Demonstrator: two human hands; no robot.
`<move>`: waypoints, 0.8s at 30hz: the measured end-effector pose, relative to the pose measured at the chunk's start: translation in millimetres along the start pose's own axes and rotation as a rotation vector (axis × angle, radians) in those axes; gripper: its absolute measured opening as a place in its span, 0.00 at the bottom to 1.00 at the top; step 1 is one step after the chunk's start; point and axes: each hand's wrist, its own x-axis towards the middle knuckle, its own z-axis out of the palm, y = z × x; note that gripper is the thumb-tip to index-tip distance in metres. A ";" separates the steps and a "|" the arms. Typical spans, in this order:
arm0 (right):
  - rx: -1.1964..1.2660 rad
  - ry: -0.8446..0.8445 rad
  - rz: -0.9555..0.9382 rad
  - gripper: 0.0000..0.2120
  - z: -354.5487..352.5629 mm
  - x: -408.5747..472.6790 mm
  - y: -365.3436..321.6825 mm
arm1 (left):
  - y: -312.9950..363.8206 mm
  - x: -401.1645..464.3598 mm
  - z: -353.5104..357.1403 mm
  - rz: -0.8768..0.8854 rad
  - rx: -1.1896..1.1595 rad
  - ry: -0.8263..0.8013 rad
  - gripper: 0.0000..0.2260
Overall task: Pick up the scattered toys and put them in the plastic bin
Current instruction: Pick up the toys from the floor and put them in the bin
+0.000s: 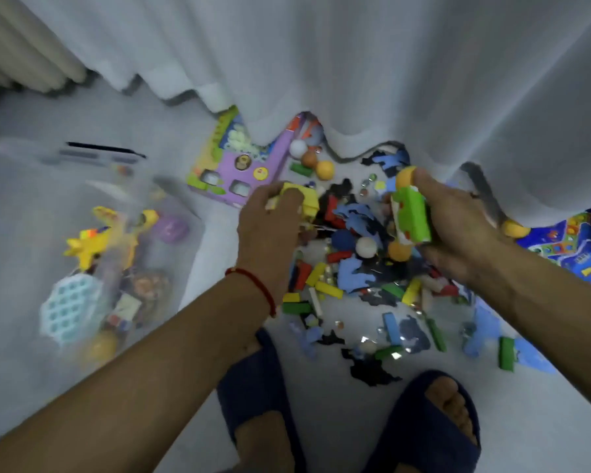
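At the bottom of the view, two feet in dark blue slippers (423, 428) are standing on the pale floor (321, 421), just short of the toy pile (362, 268). Above them both forearms are reaching forward over the pile of coloured blocks, blue and black foam puzzle pieces and small balls. The left hand (270, 227), with a red string bracelet (253, 285) at its wrist, is curling its fingers round a yellow block (307, 199) and lifting it clear at the pile's left edge. The right hand (458, 220) is gripping a green block (411, 213) between thumb and fingers, with an orange ball (405, 177) pressing against its fingertips; a white ball (366, 246) and another orange ball (399, 250) are lying just below that grip. Well to the left of the left hand, the clear plastic bin (171, 206) is sitting blurred, already holding a yellow toy plane (89, 245) and a pale blue bubble toy (70, 307). Beyond the left hand a purple toy box (232, 165) is lying half under the white curtain (355, 63), and beside the right wrist a blue box (574, 247) is showing.
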 end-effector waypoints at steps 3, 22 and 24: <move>-0.045 -0.338 0.235 0.17 67.0 -54.9 -26.4 | 37.3 -48.3 -81.4 0.056 -0.120 0.088 0.06; -1.044 -0.649 0.090 0.14 304.1 -176.2 -1.6 | 44.8 -134.2 -313.0 0.046 -0.296 0.473 0.11; -1.125 -0.542 0.007 0.14 252.4 -160.1 -29.8 | 46.3 -126.5 -274.4 0.083 -0.253 0.350 0.10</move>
